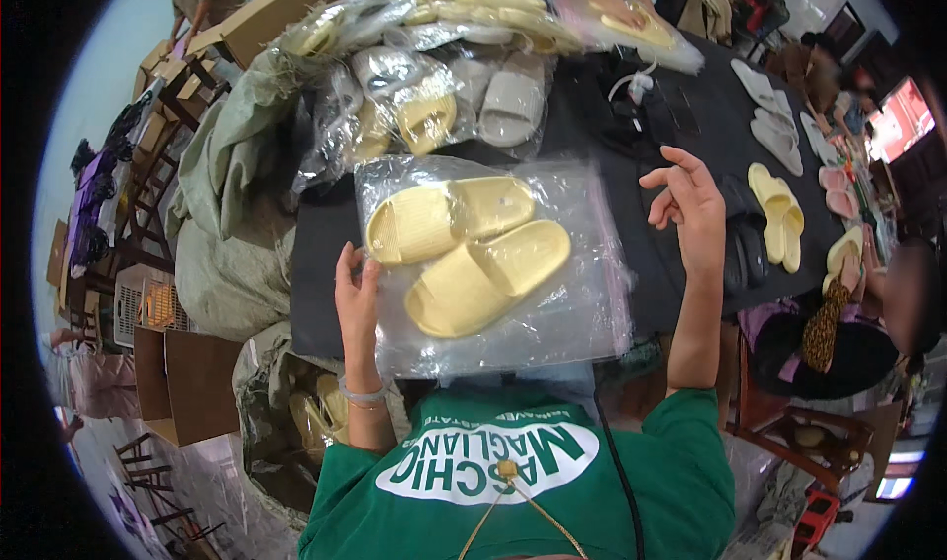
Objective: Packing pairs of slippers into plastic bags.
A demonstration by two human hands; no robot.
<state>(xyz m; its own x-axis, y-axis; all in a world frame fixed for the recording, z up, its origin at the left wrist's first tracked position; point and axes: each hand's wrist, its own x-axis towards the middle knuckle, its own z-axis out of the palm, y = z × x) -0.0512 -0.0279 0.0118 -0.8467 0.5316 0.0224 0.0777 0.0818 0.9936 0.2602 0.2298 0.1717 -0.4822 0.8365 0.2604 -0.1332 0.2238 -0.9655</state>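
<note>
Centrally on table [651, 254]: clear bag [513, 313] holding two yellow slides [464, 249]. Left hand [357, 298] pinching bag's left edge, fingers pressed together. Right hand [686, 205] spread, clear of bag, just beyond its upper right corner.

The person is wearing a green short-sleeved shirt [513, 491] with a white oval patch and green lettering across the chest. Both forearms are showing bare below the sleeves. A thin pale band [362, 395], possibly a bracelet or hair tie, is circling the wrist of the left hand [356, 294]. The right hand [688, 205] is wearing nothing visible. A black cable [617, 471] is running down the shirt, and a tan cord with a small round bead [507, 470] is hanging at the chest.
</note>
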